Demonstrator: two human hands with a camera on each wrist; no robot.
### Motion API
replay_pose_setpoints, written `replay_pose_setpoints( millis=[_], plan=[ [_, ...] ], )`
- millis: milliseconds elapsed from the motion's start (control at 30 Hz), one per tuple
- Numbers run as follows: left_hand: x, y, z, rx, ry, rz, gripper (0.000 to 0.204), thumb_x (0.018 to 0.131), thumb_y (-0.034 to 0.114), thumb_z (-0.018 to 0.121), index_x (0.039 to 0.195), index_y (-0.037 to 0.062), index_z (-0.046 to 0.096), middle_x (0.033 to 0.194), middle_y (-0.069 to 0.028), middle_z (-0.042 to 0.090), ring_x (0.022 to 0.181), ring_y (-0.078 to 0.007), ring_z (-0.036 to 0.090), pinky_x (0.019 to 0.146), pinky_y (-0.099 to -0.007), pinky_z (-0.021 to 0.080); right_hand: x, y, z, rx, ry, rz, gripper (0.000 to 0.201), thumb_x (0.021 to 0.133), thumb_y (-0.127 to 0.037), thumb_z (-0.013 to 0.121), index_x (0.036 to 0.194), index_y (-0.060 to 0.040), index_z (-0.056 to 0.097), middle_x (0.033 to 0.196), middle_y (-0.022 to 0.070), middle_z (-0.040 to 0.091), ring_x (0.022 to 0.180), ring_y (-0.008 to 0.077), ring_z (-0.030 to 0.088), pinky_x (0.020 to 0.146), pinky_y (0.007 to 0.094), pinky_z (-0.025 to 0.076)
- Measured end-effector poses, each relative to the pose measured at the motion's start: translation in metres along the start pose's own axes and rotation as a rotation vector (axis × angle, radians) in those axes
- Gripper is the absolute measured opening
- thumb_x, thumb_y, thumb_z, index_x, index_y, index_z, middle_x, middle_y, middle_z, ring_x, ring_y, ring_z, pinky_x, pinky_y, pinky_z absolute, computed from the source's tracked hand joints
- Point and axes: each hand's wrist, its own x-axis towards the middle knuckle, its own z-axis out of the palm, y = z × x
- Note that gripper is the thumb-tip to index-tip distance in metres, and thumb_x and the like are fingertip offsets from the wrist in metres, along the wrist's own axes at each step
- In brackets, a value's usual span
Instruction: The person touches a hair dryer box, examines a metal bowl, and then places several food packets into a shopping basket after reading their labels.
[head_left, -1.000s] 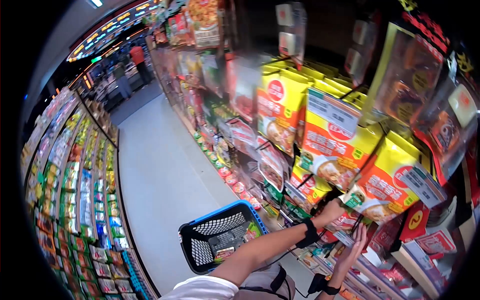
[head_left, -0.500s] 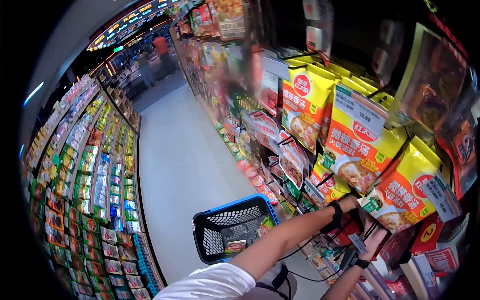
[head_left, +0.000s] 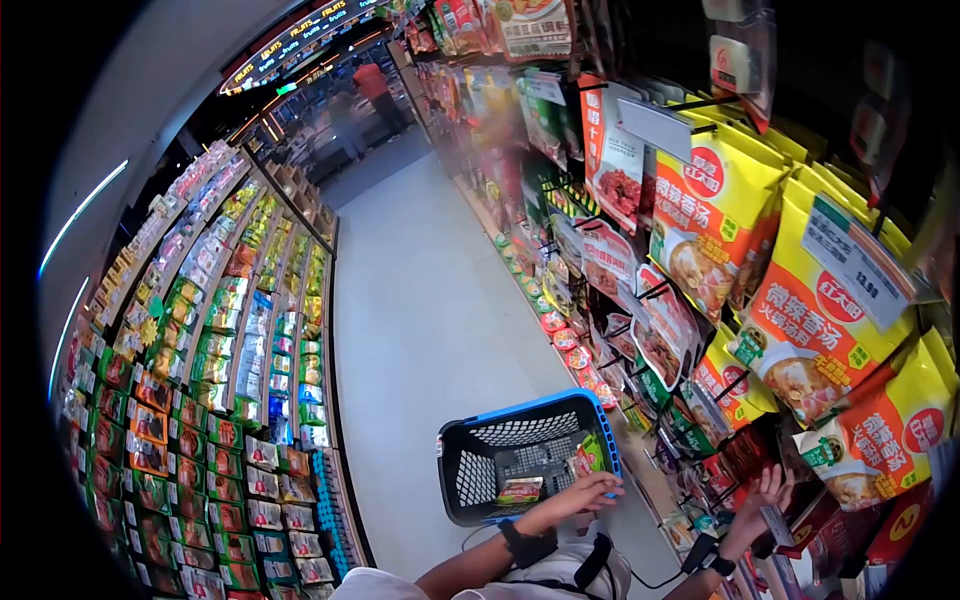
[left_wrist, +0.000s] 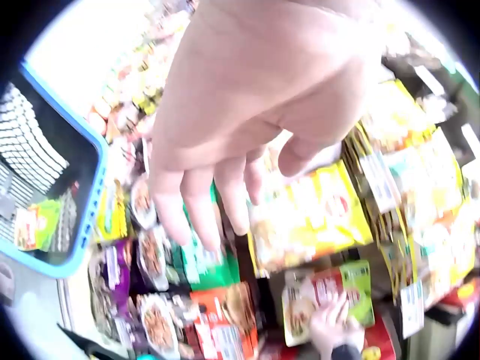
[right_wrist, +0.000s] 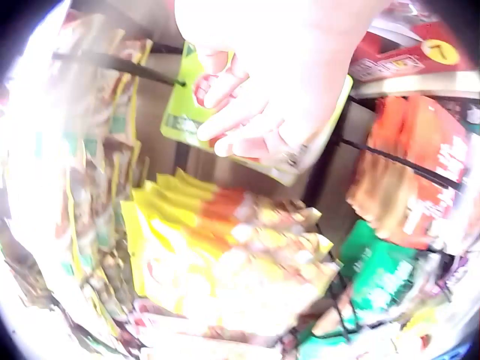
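My left hand (head_left: pixel 575 503) hangs in front of the basket's right side, its fingers loosely bent with nothing in them. In the left wrist view that hand (left_wrist: pixel 247 127) points down over the hanging packets. My right hand (head_left: pixel 762 508) is at the lower shelf, fingers mostly straight. In the left wrist view its fingers lie over the front of a green and white pouch (left_wrist: pixel 298 304). The right wrist view shows the same pouch (right_wrist: pixel 180 112) behind the hand. The black basket (head_left: pixel 470 430) with blue rim holds a reddish packet (head_left: pixel 520 490) and a green packet (head_left: pixel 588 455).
Yellow and orange soup-base packets (head_left: pixel 720 220) hang on pegs above and beside my right hand, with price tags (head_left: pixel 855 260) jutting out. Packed shelves (head_left: pixel 200 420) line the aisle's left side. A person in a red top (head_left: pixel 372 85) stands at the far end.
My left hand has drawn back from the hanging packets toward the basket, empty. The right hand stays by the lower packets. The head view has turned left, shifting the scene rightward.
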Motion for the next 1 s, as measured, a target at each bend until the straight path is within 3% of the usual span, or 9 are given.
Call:
replay_pose_setpoints(
  millis=[167,267,333,500,633,733,800,867,1000],
  plan=[
    [-0.066,-0.044,-0.117,-0.266,0.691,0.233,0.027,0.099,0.024,0.035,0.114,0.0078,0.051,0.11,-0.0081,0.063,0.095,-0.0188,0.063,0.081,-0.0332,0.052,-0.066,0.119,-0.012,-0.417,0.048,0.777,0.023,0.093,-0.034,0.05,0.097,-0.0115,0.052,0.08,0.0027,0.058,0.074,0.0154,0.058,0.07,0.0288,0.049],
    [-0.065,-0.144,-0.203,-0.069,0.954,0.216,0.021,0.097,0.017,0.041,0.107,0.0018,0.052,0.097,-0.0094,0.06,0.091,-0.015,0.06,0.078,-0.0279,0.047,-0.115,0.182,0.04,-0.866,-0.427,0.993,0.019,0.096,-0.023,0.047,0.083,-0.0097,0.051,0.07,0.003,0.054,0.062,0.0129,0.056,0.062,0.0276,0.049],
    [-0.069,-0.213,-0.238,0.121,1.083,0.211,0.027,0.091,0.013,0.05,0.112,-0.0032,0.049,0.095,-0.0117,0.058,0.088,-0.0177,0.057,0.079,-0.0302,0.046,-0.144,0.224,0.06,-0.985,-0.908,1.001,0.022,0.096,-0.019,0.047,0.081,-0.0041,0.052,0.067,0.0022,0.053,0.06,0.0103,0.053,0.059,0.0251,0.045],
    [-0.1,-0.288,-0.244,0.231,1.516,-0.058,0.059,0.079,0.012,0.061,0.127,-0.0083,0.033,0.121,-0.029,0.044,0.112,-0.0401,0.046,0.098,-0.0411,0.037,-0.183,0.323,0.057,-1.148,-1.464,1.07,0.017,0.094,-0.018,0.05,0.09,-0.0025,0.057,0.079,0.0059,0.062,0.073,0.0107,0.06,0.069,0.0239,0.047],
    [-0.093,-0.342,-0.282,0.779,1.701,-0.484,0.065,0.081,0.015,0.064,0.133,-0.004,0.031,0.129,-0.0252,0.043,0.12,-0.0404,0.042,0.105,-0.044,0.031,-0.164,0.434,-0.007,-1.457,-0.945,1.329,0.022,0.091,-0.019,0.055,0.105,-0.0013,0.055,0.084,0.0056,0.063,0.077,0.0144,0.062,0.07,0.0277,0.049],
    [-0.087,-0.379,-0.321,0.289,1.485,-0.475,0.052,0.086,0.012,0.061,0.131,-0.0016,0.038,0.126,-0.0197,0.049,0.115,-0.0345,0.048,0.1,-0.0402,0.036,-0.16,0.531,-0.105,-1.773,-1.396,1.129,0.036,0.089,-0.028,0.058,0.11,0.0001,0.053,0.087,0.014,0.065,0.081,0.0234,0.065,0.072,0.0337,0.05],
    [-0.072,-0.388,-0.317,-0.059,1.708,-0.154,0.038,0.09,0.007,0.055,0.126,-0.0009,0.045,0.116,-0.0165,0.056,0.103,-0.0276,0.056,0.092,-0.0336,0.042,-0.189,0.592,-0.144,-1.767,-1.652,0.899,0.036,0.091,-0.03,0.058,0.111,0.0,0.052,0.096,0.0128,0.066,0.09,0.0247,0.064,0.077,0.0346,0.05],
    [-0.061,-0.408,-0.315,-0.053,1.809,0.037,0.034,0.09,0.0,0.054,0.123,-0.0043,0.047,0.111,-0.0166,0.058,0.098,-0.0202,0.057,0.087,-0.0285,0.044,-0.224,0.654,-0.138,-1.967,-2.047,1.001,0.05,0.087,-0.034,0.064,0.118,0.0022,0.049,0.107,0.018,0.064,0.1,0.0296,0.062,0.086,0.0384,0.048],
    [-0.055,-0.413,-0.315,-0.101,1.833,-0.018,0.036,0.089,-0.003,0.054,0.123,-0.0058,0.047,0.117,-0.0168,0.054,0.106,-0.02,0.055,0.094,-0.0287,0.041,-0.281,0.716,-0.176,-1.468,-2.087,1.246,0.069,0.08,-0.039,0.07,0.129,0.0011,0.044,0.121,0.022,0.056,0.112,0.0305,0.057,0.092,0.0366,0.044]
  ],
)
